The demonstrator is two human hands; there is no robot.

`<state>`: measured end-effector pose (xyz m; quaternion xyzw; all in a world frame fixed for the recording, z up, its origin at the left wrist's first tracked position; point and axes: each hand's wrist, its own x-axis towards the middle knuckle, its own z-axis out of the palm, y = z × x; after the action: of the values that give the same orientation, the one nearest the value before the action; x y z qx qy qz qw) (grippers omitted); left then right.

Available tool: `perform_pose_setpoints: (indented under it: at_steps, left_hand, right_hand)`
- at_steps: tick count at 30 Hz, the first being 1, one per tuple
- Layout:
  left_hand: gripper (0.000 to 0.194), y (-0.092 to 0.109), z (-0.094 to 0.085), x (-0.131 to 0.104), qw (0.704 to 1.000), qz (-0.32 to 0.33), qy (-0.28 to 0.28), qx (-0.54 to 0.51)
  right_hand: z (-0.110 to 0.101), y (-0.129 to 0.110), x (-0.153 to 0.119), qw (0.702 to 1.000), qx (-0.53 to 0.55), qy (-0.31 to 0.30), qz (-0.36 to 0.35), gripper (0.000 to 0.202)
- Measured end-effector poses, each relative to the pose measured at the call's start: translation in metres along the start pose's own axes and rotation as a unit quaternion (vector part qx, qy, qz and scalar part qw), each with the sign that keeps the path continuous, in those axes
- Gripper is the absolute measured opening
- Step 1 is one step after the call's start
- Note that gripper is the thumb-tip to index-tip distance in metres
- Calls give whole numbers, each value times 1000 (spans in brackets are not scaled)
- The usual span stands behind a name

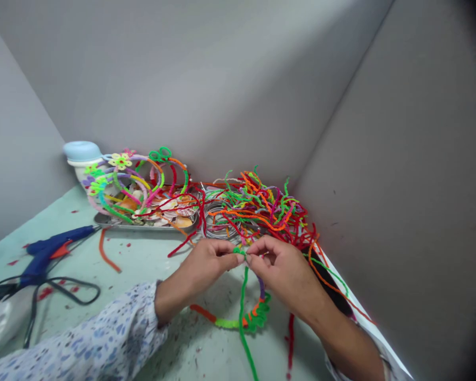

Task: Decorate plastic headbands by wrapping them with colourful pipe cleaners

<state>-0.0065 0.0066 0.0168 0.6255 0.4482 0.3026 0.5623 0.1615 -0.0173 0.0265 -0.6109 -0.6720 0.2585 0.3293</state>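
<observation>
Both of my hands meet above the table, fingertips almost touching. My left hand (210, 264) pinches the upper end of a green pipe cleaner (243, 312), where it is bent into small loops. My right hand (280, 267) pinches the same end from the other side. The rest of the green length hangs down toward me. Below and behind it is a headband (227, 323) wrapped in orange, yellow-green and purple, with green loops bunched on its right side. My right hand hides part of its upper end.
A metal tray (154, 227) holds shells, with several finished headbands (143, 174) above it. Right of it lie wire coils (220, 222) and a heap of pipe cleaners (262, 206). A blue glue gun (43, 254) with its cord lies left; a white bottle (83, 159) stands behind. Grey partitions surround the table.
</observation>
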Motion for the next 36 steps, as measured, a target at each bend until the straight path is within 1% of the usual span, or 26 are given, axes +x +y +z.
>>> perform_pose_setpoints:
  at_steps: [5,9,12,14,16,18,20,21,23,26,30,33,36]
  left_hand:
    - [21,2,1,0,1000,4,10,15]
    - [23,0,2,0,999,1,22,32]
    - [22,-4,3,0,999,9,24,33]
    - [22,-6,3,0,999,9,23,26]
    - [23,-6,2,1,1000,5,20,19]
    - [23,-5,1,1,1000,1,16,15]
    - [24,-2,0,0,1000,-4,9,13]
    - [24,-1,0,0,1000,-6,6,14]
    - [23,1,0,-1,1000,-10,3,16]
    - [21,0,2,-1,1000,-10,14,22]
    - [21,-3,2,0,999,1,26,28]
    - [21,-5,0,1,1000,3,16,11]
    - [21,-2,-2,1,1000,-2,-20,-23]
  right_hand:
    - [4,6,0,999,36,8,-5,7]
    - [8,3,0,997,80,16,0,6]
    - [11,-1,0,991,131,11,14,9]
    - [12,-3,1,985,168,2,35,10]
    - [8,-2,3,978,197,-30,67,11]
    - [1,-1,5,970,207,-89,97,11]
    - [-5,1,6,965,195,-145,97,12]
    - [-7,2,7,966,187,-153,91,13]
    - [-8,4,7,972,171,-141,76,12]
    - [-4,6,6,985,129,-106,46,11]
    - [2,5,5,993,91,-71,0,16]
    - [4,5,6,989,123,-78,18,17]
    - [2,6,9,978,178,-95,56,14]
